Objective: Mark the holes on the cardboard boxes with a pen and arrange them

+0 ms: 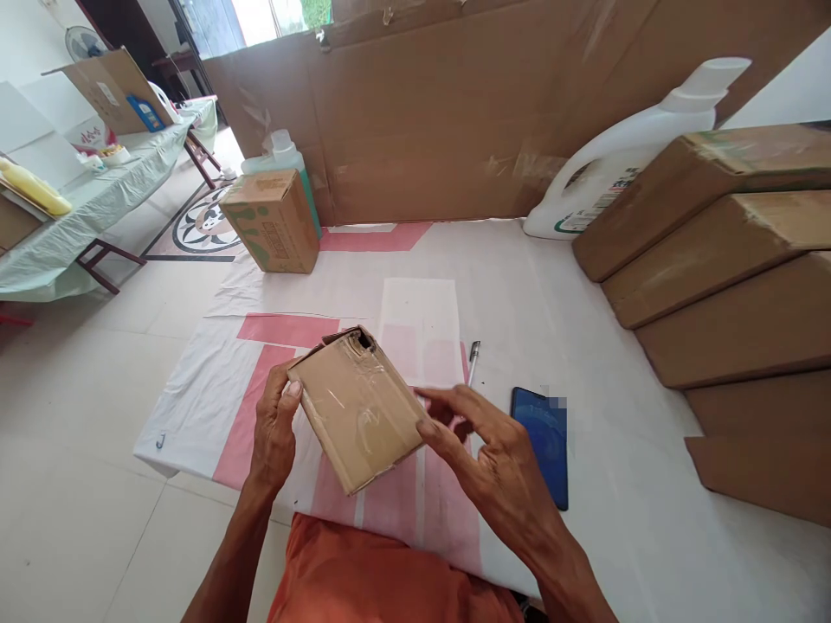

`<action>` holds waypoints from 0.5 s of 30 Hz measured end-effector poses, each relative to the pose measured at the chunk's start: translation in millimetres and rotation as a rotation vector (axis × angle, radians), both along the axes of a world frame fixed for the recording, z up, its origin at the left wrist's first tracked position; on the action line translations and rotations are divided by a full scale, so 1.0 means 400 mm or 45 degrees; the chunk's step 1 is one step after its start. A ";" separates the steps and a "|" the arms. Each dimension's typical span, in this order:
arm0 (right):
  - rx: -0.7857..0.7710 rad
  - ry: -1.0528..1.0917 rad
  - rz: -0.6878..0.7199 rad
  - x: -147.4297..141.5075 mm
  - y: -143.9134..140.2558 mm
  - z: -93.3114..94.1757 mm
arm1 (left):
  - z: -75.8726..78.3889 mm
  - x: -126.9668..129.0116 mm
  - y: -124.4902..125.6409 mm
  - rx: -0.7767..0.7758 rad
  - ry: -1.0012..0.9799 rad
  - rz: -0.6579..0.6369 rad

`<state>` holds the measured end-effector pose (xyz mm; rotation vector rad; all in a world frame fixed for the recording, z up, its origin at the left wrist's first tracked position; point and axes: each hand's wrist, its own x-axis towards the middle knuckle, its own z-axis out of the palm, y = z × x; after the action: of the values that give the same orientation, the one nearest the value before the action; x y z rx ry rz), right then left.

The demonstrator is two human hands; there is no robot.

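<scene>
Small cardboard box [357,407], taped over with clear film and torn open at its far corner, was held tilted above the white and pink sheet [415,260]. It was gripped along its left edge by the left hand [276,433], thumb on top. The right hand [484,441] was kept open, its fingertips [428,426] touching the box's right edge. With only 1 firm grip, the box was judged liable to slip or rotate if the right fingers pressed harder, and the torn corner could be ripped further. A pen [473,361] and a phone [544,441] lay just right of the right hand; 1 printed carton [273,221], 1 white jug [616,164] and stacked boxes [727,251] were seen farther off.
</scene>
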<state>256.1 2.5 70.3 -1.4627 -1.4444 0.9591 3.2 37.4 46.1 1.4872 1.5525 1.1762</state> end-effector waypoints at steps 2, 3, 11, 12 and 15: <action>0.009 0.068 -0.053 -0.020 0.036 0.010 | 0.001 -0.003 -0.001 -0.023 -0.070 -0.036; -0.011 0.132 -0.050 -0.031 0.054 0.012 | 0.002 -0.005 -0.001 -0.035 -0.098 -0.057; -0.039 0.191 0.137 -0.073 0.063 0.032 | 0.059 -0.003 0.055 -0.112 -0.088 -0.267; -0.028 0.128 0.108 -0.070 0.050 0.036 | 0.073 0.004 0.065 -0.128 -0.035 -0.297; -0.042 0.046 0.039 -0.055 0.023 0.034 | 0.110 0.045 0.099 -0.130 0.213 -0.402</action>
<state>234.1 11.9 83.9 -1.4435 -1.4346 1.0274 21.2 76.8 90.1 1.7210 1.3958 0.7981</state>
